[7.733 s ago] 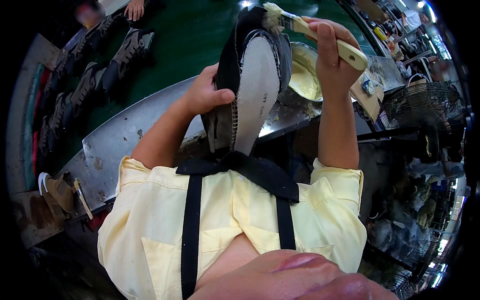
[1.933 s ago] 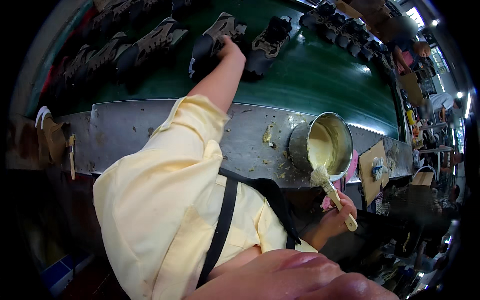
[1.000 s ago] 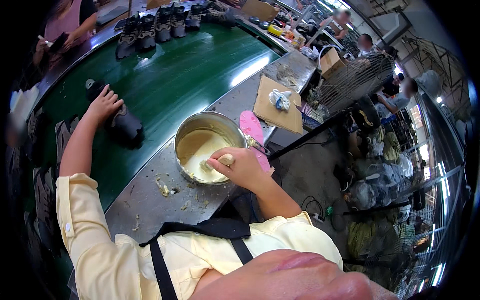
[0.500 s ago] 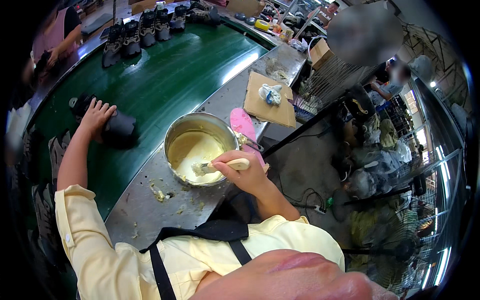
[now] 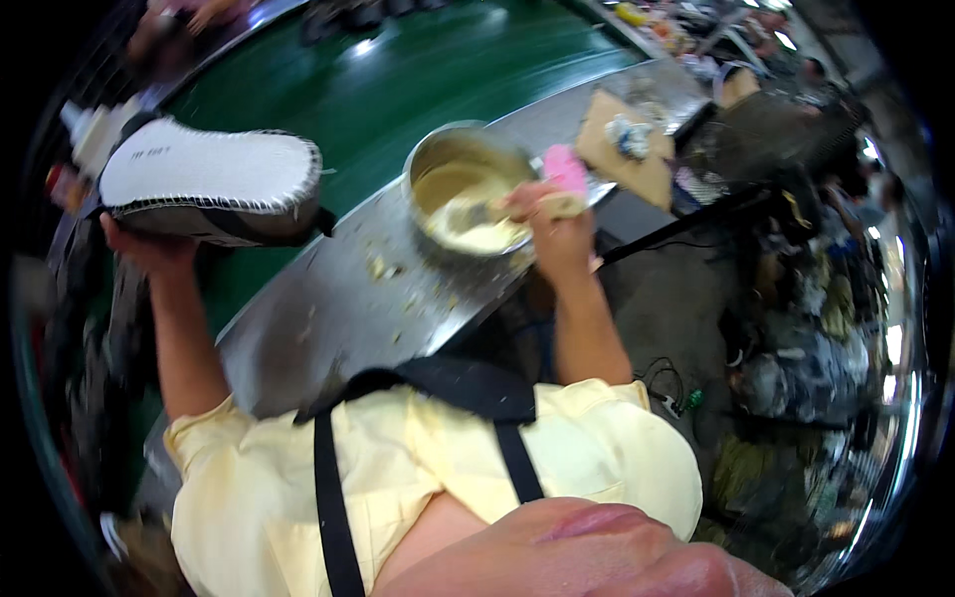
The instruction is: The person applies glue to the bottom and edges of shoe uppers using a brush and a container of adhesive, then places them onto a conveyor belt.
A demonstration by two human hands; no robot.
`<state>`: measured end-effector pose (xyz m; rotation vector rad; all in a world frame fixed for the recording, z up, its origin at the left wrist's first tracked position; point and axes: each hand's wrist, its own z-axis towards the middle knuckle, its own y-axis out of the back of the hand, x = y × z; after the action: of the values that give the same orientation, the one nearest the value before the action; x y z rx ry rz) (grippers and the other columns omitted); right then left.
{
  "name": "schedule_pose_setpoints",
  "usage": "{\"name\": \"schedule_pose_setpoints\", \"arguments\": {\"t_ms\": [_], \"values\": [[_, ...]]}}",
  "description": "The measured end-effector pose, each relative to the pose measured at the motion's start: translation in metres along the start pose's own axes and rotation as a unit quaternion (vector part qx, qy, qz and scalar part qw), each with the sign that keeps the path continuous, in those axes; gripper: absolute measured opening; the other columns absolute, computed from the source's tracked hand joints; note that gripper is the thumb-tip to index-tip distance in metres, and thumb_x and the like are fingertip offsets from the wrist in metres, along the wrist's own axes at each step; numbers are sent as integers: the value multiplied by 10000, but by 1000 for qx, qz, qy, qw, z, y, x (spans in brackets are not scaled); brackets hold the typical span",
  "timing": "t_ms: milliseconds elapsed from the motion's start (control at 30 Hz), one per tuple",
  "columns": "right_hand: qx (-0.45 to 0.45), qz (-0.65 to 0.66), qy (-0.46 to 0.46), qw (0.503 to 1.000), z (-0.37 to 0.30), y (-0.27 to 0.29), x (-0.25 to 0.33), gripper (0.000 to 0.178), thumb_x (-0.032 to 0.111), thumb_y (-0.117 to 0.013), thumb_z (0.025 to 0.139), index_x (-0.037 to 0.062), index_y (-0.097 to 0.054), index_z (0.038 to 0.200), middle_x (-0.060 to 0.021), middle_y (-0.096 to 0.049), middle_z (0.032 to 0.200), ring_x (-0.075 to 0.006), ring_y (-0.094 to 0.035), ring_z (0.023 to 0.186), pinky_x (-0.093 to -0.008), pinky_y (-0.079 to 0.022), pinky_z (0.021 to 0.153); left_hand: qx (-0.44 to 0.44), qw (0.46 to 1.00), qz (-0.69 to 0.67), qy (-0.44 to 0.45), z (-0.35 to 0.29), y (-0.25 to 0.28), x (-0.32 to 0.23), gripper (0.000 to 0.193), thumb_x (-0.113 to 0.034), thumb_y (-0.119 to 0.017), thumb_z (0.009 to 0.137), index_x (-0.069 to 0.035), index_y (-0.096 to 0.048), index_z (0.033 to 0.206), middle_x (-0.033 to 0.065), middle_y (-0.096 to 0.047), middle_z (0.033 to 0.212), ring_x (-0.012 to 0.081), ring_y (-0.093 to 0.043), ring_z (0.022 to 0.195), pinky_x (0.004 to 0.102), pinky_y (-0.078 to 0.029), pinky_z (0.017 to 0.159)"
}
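Note:
My left hand holds up a dark shoe upper, turned over so its white stitched underside faces up. The fingers are mostly hidden beneath and behind it. My right hand is closed around the pale handle of a brush. The brush's bristles, blurred, are inside a metal pot of cream-coloured paste. The pot stands on a metal ledge beside a green conveyor belt.
Dried paste spots the metal ledge. Beyond the pot lie a pink sole-shaped piece and a cardboard sheet bearing a crumpled white cloth. More dark shoes line the belt's far side. Another person's hand shows at the top left.
My left hand has lifted the shoe upper off the belt and turned it underside up. My right hand still has the brush in the pot. The whole view has shifted.

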<state>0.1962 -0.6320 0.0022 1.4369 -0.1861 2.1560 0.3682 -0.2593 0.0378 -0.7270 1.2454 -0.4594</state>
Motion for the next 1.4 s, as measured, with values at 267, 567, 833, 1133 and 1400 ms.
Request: {"name": "schedule_pose_setpoints", "arguments": {"t_ms": [267, 567, 833, 1133, 1400], "values": [[5, -10, -28, 1000, -1, -13, 12, 273, 244, -589, 868, -8, -642, 779, -56, -637, 697, -113, -600, 583, -231, -482, 539, 40, 993, 109, -28, -104, 37, 5, 734, -618, -342, 803, -77, -395, 1297, 104, -483, 1253, 267, -480, 1126, 418, -377, 959], [-60, 12, 19, 998, 0, 8, 29, 348, 259, -488, 910, -17, -620, 745, -72, -635, 681, -77, -526, 558, -202, -355, 506, 276, 932, 130, 194, -151, 19, 44, 760, -648, -475, 764, 5, -506, 1153, 115, -591, 1042, 195, -579, 931, 331, -452, 837], [0, 217, 70, 974, 5, -39, 109, 349, 283, -512, 890, -7, -640, 744, -102, -654, 721, -109, -574, 579, -203, -445, 558, 388, 894, 162, 155, -154, 11, 60, 932, -736, -439, 733, 16, -361, 1278, 97, -486, 1192, 153, -449, 1076, 302, -342, 937], [198, 226, 48, 953, -27, -53, 102, 228, 164, -543, 872, 12, -629, 726, -80, -634, 678, -131, -609, 595, -222, -467, 483, 421, 884, 146, 139, -150, 14, 63, 941, -754, -402, 738, 21, -366, 1271, 104, -488, 1192, 162, -448, 1086, 307, -343, 940], [41, 174, 140, 974, 14, -74, 116, 254, 190, -562, 860, -10, -634, 720, -69, -639, 684, -134, -630, 608, -200, -491, 494, 463, 864, 167, 108, -152, 2, 59, 997, -786, -412, 699, 26, -357, 1276, 120, -479, 1194, 179, -442, 1091, 315, -340, 940]]}}
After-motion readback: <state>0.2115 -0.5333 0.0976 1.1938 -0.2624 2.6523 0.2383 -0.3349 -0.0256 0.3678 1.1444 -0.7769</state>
